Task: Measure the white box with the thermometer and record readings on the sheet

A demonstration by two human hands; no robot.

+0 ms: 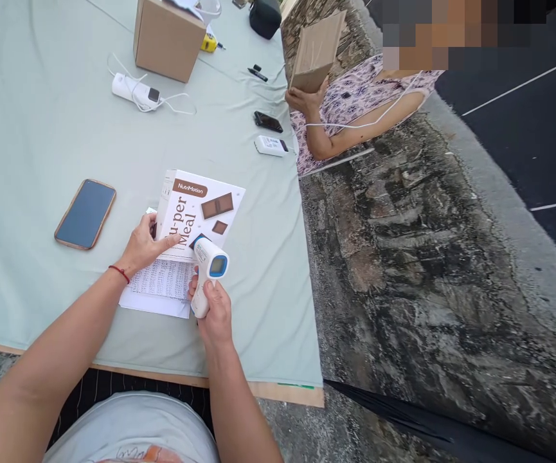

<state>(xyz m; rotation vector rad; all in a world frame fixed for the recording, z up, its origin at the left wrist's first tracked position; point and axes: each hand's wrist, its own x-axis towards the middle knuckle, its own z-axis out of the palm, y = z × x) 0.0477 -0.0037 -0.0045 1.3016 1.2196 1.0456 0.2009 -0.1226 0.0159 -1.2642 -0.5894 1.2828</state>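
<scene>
My left hand (146,243) grips the left side of a white box (220,222) printed with a brown label and chocolate pieces, its thumb on the front face. In my right hand (216,312) is a white infrared thermometer (204,273), fingers wrapped round its handle. Its blue-rimmed screen faces me, and its front end is close to the lower part of the box; whether they touch I cannot tell. Under the box lies a printed paper sheet (162,280), partly covered. To the left of my left hand rests a smartphone (85,214) in a brown case.
A pale green cloth (31,270) covers the table. Further back are a cardboard box (169,38), a white device with a cable (135,91), a marker (257,74), a black device (268,121) and a white one (270,145). At the right, a person holds an open carton (316,54).
</scene>
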